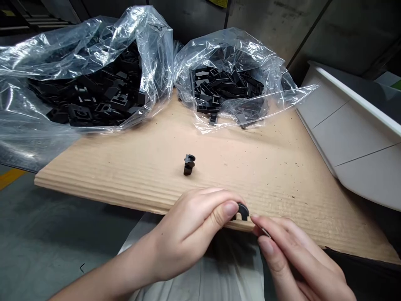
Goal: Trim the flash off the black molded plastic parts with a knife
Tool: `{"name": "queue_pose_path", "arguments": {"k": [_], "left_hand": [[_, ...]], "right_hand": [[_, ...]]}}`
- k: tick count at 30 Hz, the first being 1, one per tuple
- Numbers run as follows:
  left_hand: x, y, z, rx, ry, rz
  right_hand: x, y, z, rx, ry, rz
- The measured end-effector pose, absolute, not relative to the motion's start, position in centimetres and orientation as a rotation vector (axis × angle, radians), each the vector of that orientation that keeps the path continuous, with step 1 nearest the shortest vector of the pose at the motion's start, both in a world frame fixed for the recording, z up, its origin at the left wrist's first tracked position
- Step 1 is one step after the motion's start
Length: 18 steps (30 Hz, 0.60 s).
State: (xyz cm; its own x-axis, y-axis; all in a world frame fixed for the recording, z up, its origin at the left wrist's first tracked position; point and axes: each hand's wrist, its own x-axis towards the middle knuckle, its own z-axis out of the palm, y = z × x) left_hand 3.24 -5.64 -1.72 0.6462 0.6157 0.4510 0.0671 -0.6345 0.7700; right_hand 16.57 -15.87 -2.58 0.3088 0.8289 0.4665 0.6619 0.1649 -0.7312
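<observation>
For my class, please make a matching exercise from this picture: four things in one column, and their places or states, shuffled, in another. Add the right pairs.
Column one
1. Left hand
2. Right hand
3. Lone black part
4. Pale bin

Column two
A. On the cardboard, apart from both hands
B. Pinching a thin object between thumb and fingers
C. At the right side of the picture
D. Holding a curved black piece at the near edge of the cardboard

Right pairs: 1-D, 2-B, 3-A, 4-C
</observation>
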Motion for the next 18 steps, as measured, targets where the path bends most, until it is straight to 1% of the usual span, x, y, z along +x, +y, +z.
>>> {"name": "queue_pose_path", "arguments": {"k": [11,14,18], "left_hand": [[3.32,-5.96,-1.83,2.141,0.548,0.982],[3.32,-5.90,-1.68,2.144,0.573,0.917],[3.39,-5.99,-1.58,2.116,0.603,0.811]], "right_hand": [[16.06,-15.24,-2.60,-1.580,-1.500,0.133],[16.24,-15.28,-2.66,-1.611,-1.525,0.102],[16.68,-15.21,-3.32,-1.595,-1.587,-0.025]]}}
